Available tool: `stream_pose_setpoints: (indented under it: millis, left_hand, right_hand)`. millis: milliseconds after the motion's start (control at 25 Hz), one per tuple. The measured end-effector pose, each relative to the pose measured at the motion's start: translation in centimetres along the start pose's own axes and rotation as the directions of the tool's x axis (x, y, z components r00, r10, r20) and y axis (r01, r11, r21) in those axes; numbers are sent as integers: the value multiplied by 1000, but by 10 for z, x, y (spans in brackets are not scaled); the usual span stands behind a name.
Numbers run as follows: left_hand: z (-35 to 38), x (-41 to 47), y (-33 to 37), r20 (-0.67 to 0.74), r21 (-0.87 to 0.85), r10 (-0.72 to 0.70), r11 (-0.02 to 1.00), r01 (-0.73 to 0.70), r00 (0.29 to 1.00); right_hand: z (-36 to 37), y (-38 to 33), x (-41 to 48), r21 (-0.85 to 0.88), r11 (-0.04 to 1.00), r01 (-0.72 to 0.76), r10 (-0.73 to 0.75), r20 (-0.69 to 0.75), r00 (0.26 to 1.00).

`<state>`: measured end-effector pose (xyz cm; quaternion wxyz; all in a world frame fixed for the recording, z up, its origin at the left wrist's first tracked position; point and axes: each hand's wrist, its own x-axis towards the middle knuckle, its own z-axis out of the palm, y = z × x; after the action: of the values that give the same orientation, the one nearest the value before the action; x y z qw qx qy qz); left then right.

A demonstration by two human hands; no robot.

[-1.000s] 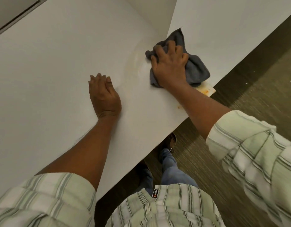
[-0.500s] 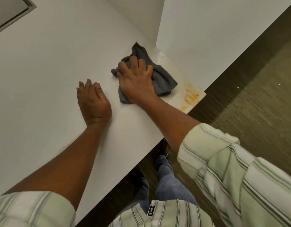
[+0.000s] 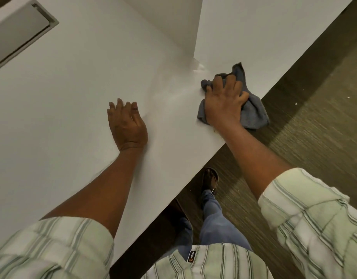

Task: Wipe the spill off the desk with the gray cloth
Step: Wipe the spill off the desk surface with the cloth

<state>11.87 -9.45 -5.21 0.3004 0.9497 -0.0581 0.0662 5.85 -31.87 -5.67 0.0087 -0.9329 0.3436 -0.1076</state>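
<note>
My right hand [image 3: 224,101] presses the crumpled gray cloth [image 3: 252,114] onto the right front corner of the white desk [image 3: 73,97]; part of the cloth hangs past the desk edge. The cloth and hand cover the corner, and only a faint yellowish trace shows under my wrist. A dull wet streak runs left from the cloth toward my left hand [image 3: 126,125], which rests flat on the desk, palm down, fingers together, holding nothing.
A white upright divider panel [image 3: 254,27] rises just behind the cloth. A gray recessed cover [image 3: 18,35] sits in the desk at far left. The desk edge runs diagonally; below it are dark floor [image 3: 314,117], my jeans and a sandalled foot [image 3: 209,180].
My right hand has swept the cloth rightward from the desk's middle onto the corner, covering the orange stain that showed half a second ago. My left hand stays flat in place.
</note>
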Motion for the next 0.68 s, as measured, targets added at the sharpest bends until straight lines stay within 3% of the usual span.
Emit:
stream_pose_setpoints:
  millis: [160, 480, 680]
  left_hand:
    - [4, 5, -2, 13, 55, 3, 998, -4, 1000]
    - [7, 4, -2, 18, 49, 18, 999, -18, 1000]
    - [6, 5, -2, 5, 40, 8, 999, -9, 1000]
  right_hand:
    - [-11, 13, -42, -14, 1000, -28, 28, -34, 999]
    - [-18, -25, -110, 142, 975, 170, -165, -46, 985]
    - [-12, 6, -62, 63, 998, -23, 25, -32, 999]
